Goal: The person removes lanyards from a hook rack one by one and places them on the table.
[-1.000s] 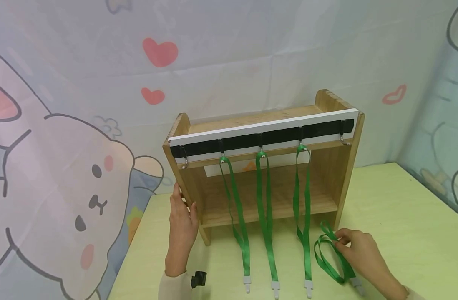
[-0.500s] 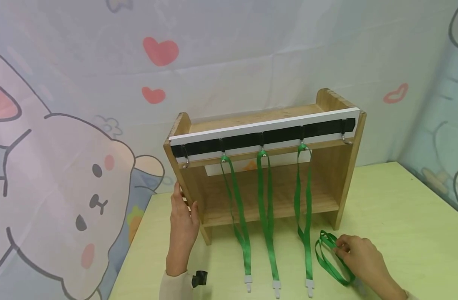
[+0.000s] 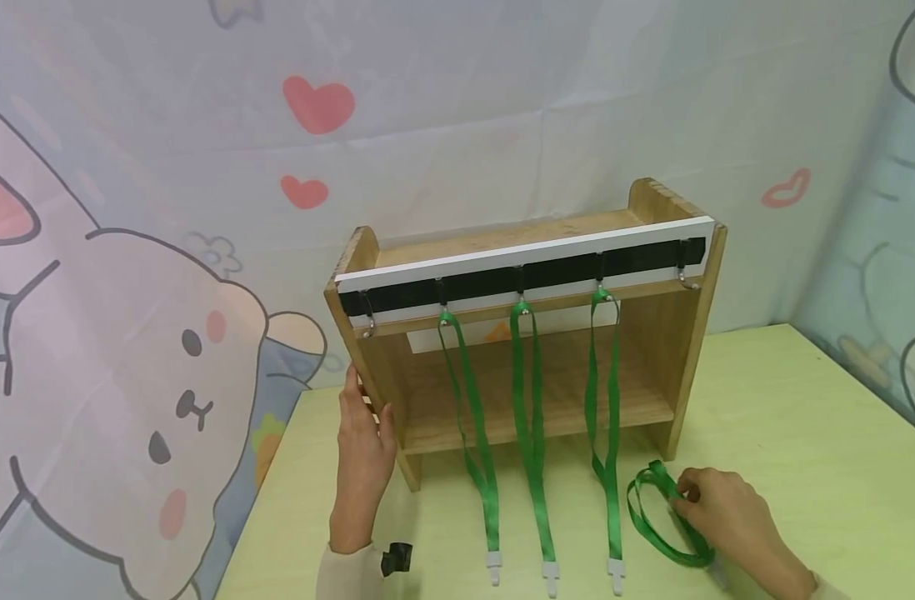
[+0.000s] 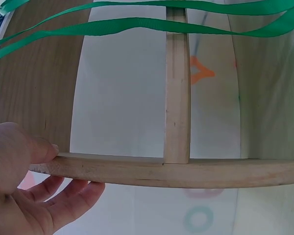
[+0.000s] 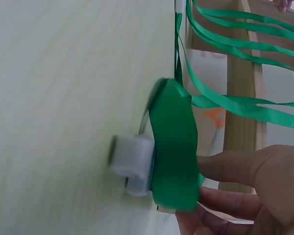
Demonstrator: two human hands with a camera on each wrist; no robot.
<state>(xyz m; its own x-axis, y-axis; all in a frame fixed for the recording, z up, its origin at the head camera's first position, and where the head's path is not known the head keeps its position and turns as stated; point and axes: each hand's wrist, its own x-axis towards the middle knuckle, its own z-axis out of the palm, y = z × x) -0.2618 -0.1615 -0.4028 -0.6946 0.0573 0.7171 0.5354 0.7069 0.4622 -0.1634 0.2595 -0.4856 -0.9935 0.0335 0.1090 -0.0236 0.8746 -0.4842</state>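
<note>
My left hand point(image 3: 363, 454) holds the left side panel of a small wooden shelf point(image 3: 540, 383); the left wrist view shows the thumb on one face of the panel point(image 4: 210, 174) and fingers on the other. Low at the shelf's right front, my right hand point(image 3: 727, 508) pinches a looped green lanyard point(image 3: 652, 537) between thumb and fingers. Its whitish plastic clip point(image 5: 134, 159) shows in the right wrist view, slightly blurred. Three more green lanyards point(image 3: 468, 400) hang from hooks on the shelf's front, their clips point(image 3: 551, 571) pointing down.
A white strip with a black band point(image 3: 480, 283) bears several metal hooks; the leftmost hook point(image 3: 369, 321) and the rightmost hook point(image 3: 686, 275) carry nothing. The shelf stands on a pale yellow-green table point(image 3: 795, 417). Behind is a cartoon-printed cloth backdrop point(image 3: 457, 108).
The right hand has shifted slightly, and the upper end of its lanyard loop has dropped and drawn in closer to the fingers. The left hand stays on the shelf.
</note>
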